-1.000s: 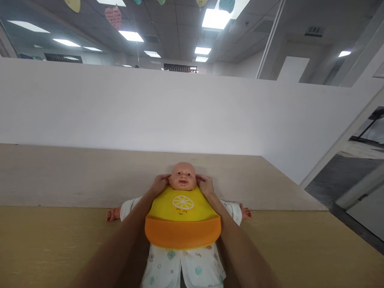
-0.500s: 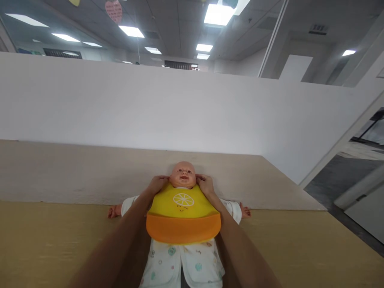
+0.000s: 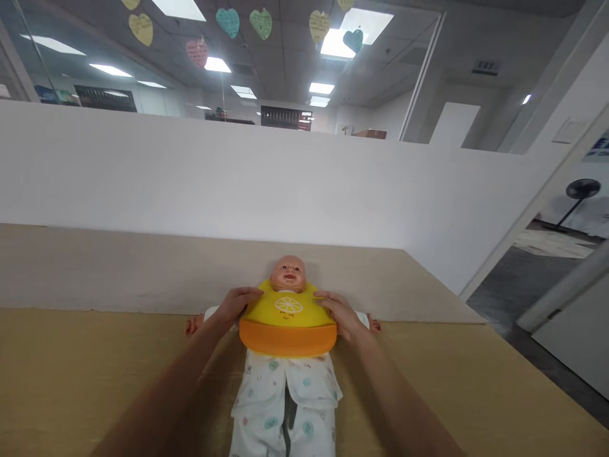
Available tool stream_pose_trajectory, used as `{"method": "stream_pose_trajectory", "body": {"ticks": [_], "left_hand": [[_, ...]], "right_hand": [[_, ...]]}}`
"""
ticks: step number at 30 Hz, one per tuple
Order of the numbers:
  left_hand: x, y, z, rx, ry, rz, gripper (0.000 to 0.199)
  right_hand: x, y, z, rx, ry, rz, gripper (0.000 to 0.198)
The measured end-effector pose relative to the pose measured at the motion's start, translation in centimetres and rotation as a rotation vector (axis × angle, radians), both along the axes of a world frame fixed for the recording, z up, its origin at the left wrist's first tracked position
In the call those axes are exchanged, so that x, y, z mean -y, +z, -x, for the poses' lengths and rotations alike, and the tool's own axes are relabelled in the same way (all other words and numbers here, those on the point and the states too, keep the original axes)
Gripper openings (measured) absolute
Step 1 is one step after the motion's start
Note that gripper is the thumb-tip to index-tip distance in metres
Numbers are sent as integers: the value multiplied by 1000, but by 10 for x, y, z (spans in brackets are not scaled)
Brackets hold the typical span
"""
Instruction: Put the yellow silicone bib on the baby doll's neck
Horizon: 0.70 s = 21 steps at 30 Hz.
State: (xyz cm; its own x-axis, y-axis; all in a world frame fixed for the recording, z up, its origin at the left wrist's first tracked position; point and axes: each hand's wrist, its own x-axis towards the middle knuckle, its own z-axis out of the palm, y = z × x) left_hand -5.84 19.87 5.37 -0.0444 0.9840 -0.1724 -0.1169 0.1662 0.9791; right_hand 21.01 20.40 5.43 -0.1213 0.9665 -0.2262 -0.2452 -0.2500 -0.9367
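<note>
A baby doll (image 3: 288, 273) lies on its back, arms out to the sides. It wears a white printed outfit (image 3: 271, 381) and a yellow bib (image 3: 259, 309) with a citrus-slice print and an orange catch pocket (image 3: 288, 341). My left hand (image 3: 236, 302) rests along the bib's left upper edge with its fingers stretched out. On the other edge, my right hand (image 3: 340, 311) lies with fingers spread, their tips on the bib. Both hands look open; any thumb grip beneath the edges is hidden.
The doll lies across a tan tabletop (image 3: 428, 387) and a paler board (image 3: 118, 266) behind it. A white wall (image 3: 190, 184) with glass above stands at the back. To the right are a doorway and a black fan (image 3: 583, 188).
Both hands have moved from beside the doll's neck down and outward to the bib's side edges. My view has tilted up slightly, showing more of the glass.
</note>
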Motion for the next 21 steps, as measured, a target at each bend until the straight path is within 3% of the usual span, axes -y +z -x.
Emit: {"method": "stream_pose_trajectory", "body": {"ticks": [7,12,14,18,21], "left_hand": [[-6,13,-2,36,79,-18,36],[-14,5,-2,-19,107,-24,34],[-10,1,-3,-136,130,-63,34],[21,-2,-4,-529,193,-384,32],[55,-7,-7,-753,43,-652,34]], "right_hand": [[-10,8,13,-66,-64,-21,35],[-25,-4,17,-6,-98,-14,33],[-28,-11,17,25,-120,-10,31],[-32,-15,15,84,-148,-25,27],[-34,-13,17,113,-150,-42,24]]}}
